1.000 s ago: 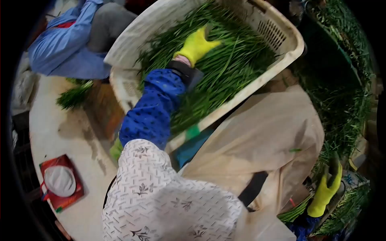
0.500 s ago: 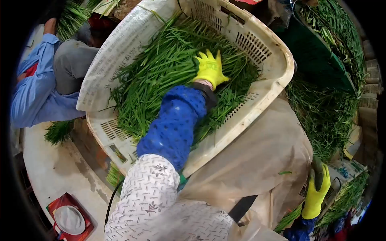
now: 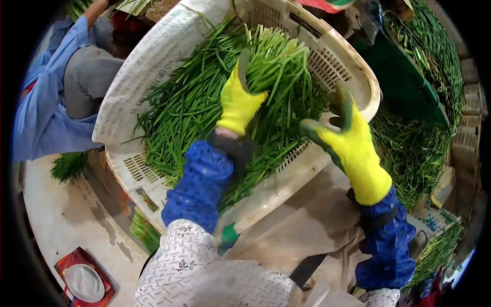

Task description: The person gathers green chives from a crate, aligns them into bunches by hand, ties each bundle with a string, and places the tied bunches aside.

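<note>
A large white plastic basket point(image 3: 134, 158) holds a heap of long, flat green leaves point(image 3: 186, 102) that look like garlic chives. On the heap's far right lies a bunch of chives point(image 3: 279, 61), its pale cut ends pointing away from me. My left hand point(image 3: 239, 102), in a yellow glove with a grey palm, rests against the left side of that bunch, thumb and fingers apart. My right hand point(image 3: 353, 148), gloved the same way, is over the basket's near right rim with spread fingers and nothing in it.
At the left, a person in a blue shirt point(image 3: 56, 97) sits by a pale table point(image 3: 61, 215) bearing a red packet with a white round lid point(image 3: 84, 282). More greens point(image 3: 409, 148) are piled at the right beside a dark green sheet point(image 3: 404, 77).
My right hand has risen from the lower right to the basket's rim. My left hand has shifted left, and a bunch with pale ends now lies where it was.
</note>
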Motion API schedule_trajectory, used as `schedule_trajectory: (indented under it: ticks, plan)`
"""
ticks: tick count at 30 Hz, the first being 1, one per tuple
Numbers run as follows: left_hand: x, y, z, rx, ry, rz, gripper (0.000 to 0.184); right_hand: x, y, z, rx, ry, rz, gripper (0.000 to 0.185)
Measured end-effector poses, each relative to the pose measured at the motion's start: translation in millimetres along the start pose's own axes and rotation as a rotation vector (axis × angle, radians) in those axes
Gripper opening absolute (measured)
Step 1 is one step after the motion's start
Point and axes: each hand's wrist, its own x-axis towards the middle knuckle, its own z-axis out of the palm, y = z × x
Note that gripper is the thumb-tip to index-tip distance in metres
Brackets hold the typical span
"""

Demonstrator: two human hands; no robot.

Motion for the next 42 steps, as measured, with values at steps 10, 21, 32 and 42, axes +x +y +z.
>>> schedule_trajectory:
  ticks: [10, 21, 32, 42]
  plan:
    - [-53, 45, -33, 0.011, 0.079, 0.359, 0.100, 40, -2, 53, 0.725, -0.092, -0.042, 0.098]
    - [-37, 45, -65, -0.303, -0.399, 0.145, 0.118, 41, 6, 44, 0.748, -0.334, -0.002, 0.081]
    - [-56, 71, -69, 0.102, -0.660, 0.078, 0.066, 2, -23, 58, 0.427, -0.398, -0.057, 0.077]
    - [-44, 107, -116, -0.174, -0.453, 0.276, 0.085, -8, -35, -6, 0.607, 0.161, -0.205, 0.018]
